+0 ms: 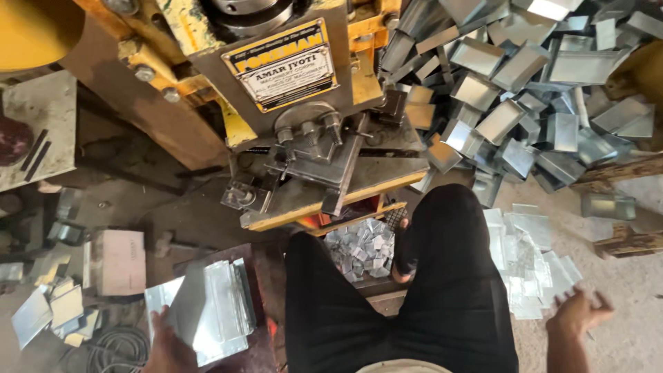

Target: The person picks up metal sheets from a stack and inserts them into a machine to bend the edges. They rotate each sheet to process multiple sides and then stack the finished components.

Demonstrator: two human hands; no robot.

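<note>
I sit facing a yellow and grey press machine [304,124], my legs in black trousers [414,304] below it. My left hand [166,345] rests on a stack of flat shiny metal sheets [214,311] at the lower left, fingers on the near edge of the stack. My right hand [577,311] is spread open low on the right, at the edge of a loose pile of small flat metal blanks [528,255] on the floor. It holds nothing that I can see.
A big heap of bent metal box pieces [525,90] fills the upper right. Small metal offcuts [360,249] lie under the press between my knees. A pinkish block [123,261], scattered scraps [55,311] and a coiled cable [117,345] lie at left.
</note>
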